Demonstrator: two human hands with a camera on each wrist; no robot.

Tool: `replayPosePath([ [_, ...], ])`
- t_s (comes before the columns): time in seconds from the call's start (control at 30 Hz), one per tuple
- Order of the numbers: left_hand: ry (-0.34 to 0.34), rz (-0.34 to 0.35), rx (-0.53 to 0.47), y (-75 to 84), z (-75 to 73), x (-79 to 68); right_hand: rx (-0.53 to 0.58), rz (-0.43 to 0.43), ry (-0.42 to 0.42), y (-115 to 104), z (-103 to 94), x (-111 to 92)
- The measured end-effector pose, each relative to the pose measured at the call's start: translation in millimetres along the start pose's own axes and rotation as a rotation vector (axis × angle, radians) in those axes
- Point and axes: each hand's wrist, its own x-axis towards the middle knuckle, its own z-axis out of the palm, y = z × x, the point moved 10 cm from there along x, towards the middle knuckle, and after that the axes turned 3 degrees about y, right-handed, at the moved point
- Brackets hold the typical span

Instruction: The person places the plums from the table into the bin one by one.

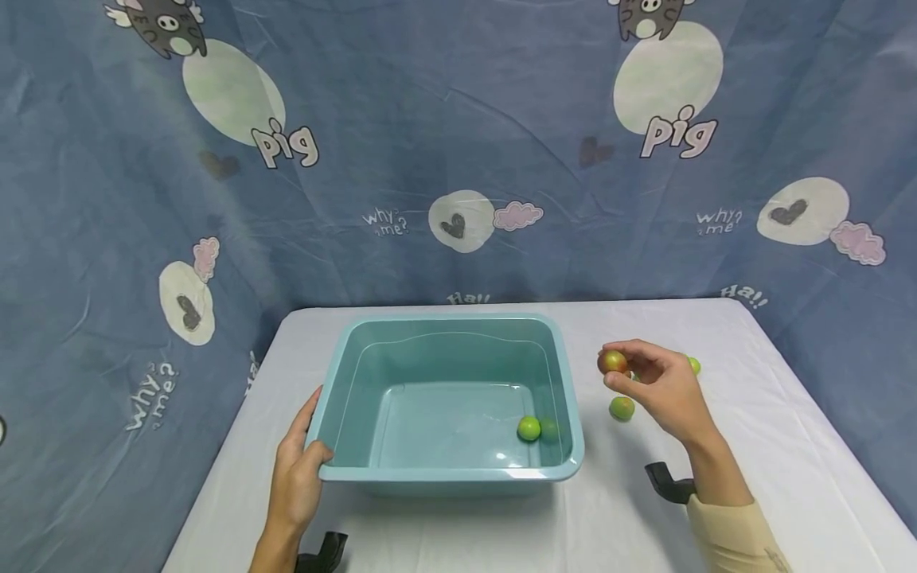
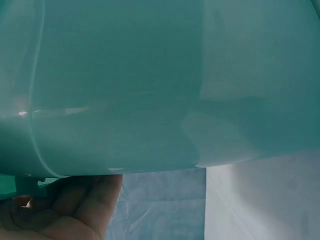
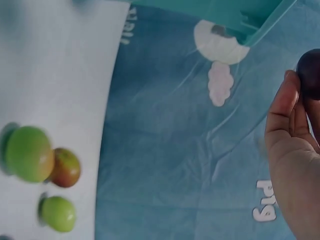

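A teal plastic basin (image 1: 458, 475) is in the middle of the head view, with one small green fruit (image 1: 528, 428) on its floor near the right wall. My left hand (image 1: 295, 477) grips the basin's left rim, thumb over the edge and fingers along the outer side. Right of the basin, my right hand (image 1: 666, 390) pinches a small round reddish-green fruit (image 1: 614, 362) between thumb and fingertips, above the table. This fruit looks dark purple in the right wrist view. Just below that hand lies a green fruit (image 1: 622, 409) with a reddish tinge.
Another green fruit (image 1: 694, 365) shows behind the right hand. In the right wrist view, a large-looking green fruit (image 3: 29, 154) lies against a reddish one (image 3: 65, 168). A white cloth (image 1: 458, 533) covers the table, and a blue printed curtain (image 1: 401, 143) hangs behind it.
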Motion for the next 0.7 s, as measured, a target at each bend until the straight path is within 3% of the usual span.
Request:
replayPosePath([
  [0.4, 0.004, 0.013, 0.004, 1.5, 0.7, 0.9, 0.098, -0.043, -0.084, -16.6, 21.7, 20.6],
  [0.7, 0.007, -0.007, -0.017, 0.0, -1.2, 1.5, 0.094, -0.047, -0.103, -21.8, 32.6, 28.8],
])
